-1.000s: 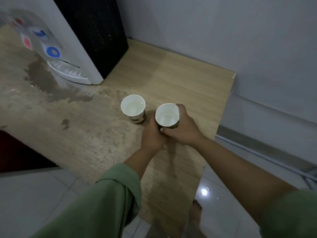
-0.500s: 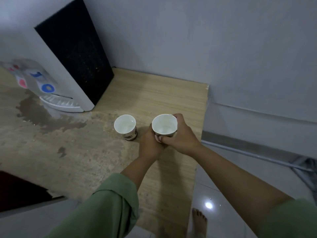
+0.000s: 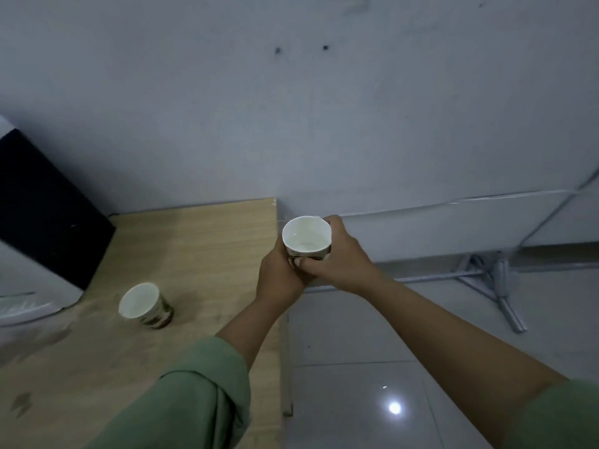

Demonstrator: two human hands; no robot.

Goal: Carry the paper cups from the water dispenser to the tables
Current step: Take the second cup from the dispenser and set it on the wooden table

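A white paper cup (image 3: 306, 236) holding clear water is lifted off the wooden table (image 3: 207, 241) and hangs past its right edge. My right hand (image 3: 340, 257) wraps around its right side and my left hand (image 3: 280, 275) cups it from below and the left. A second paper cup (image 3: 144, 304) with a dark printed band stands on the table near the water dispenser (image 3: 39, 228), whose white and black body fills the left edge.
A grey wall (image 3: 324, 108) rises right behind the table. To the right lies a glossy tiled floor (image 3: 372, 367) with a light reflection. A metal stand's legs (image 3: 496, 286) rest on the floor at the far right by the wall.
Both hands have raised the cup off the table and carried it right, past the table's edge. The view has swung right and upward. The second cup stays on the table.
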